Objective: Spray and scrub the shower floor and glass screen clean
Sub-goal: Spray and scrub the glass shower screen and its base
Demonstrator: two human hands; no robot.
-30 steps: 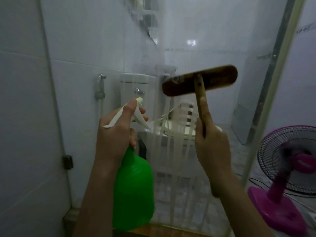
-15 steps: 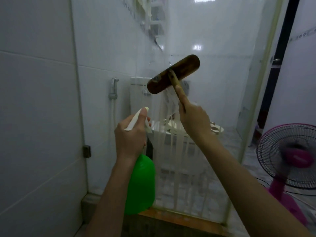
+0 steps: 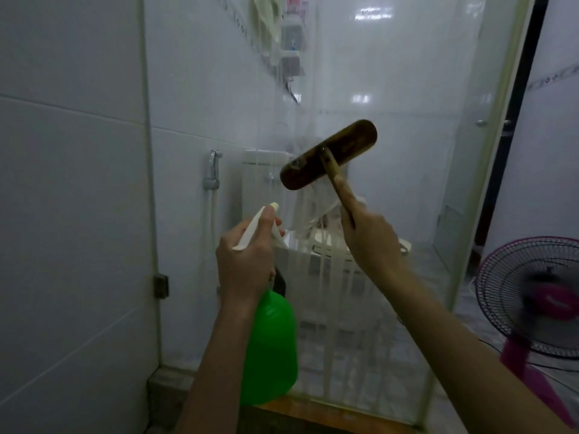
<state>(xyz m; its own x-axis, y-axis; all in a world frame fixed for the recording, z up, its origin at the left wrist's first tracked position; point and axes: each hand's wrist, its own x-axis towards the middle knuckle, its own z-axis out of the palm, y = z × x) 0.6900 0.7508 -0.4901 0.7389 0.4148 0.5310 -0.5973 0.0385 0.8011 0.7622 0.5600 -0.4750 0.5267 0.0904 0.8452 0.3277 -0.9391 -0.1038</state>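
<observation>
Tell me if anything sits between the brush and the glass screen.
Nothing visible does. The right hand holds the brush up against the glass screen, with only pale soapy streaks running down the pane below it. The left hand holds the spray bottle lower left, clear of the brush.

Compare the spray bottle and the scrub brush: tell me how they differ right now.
The spray bottle is bright green plastic with a white trigger head; the scrub brush is dark brown wood. The bottle hangs upright and low in the left hand; the brush is raised higher in the right hand, its head tilted against the glass screen. Both are held, one per hand.
</observation>
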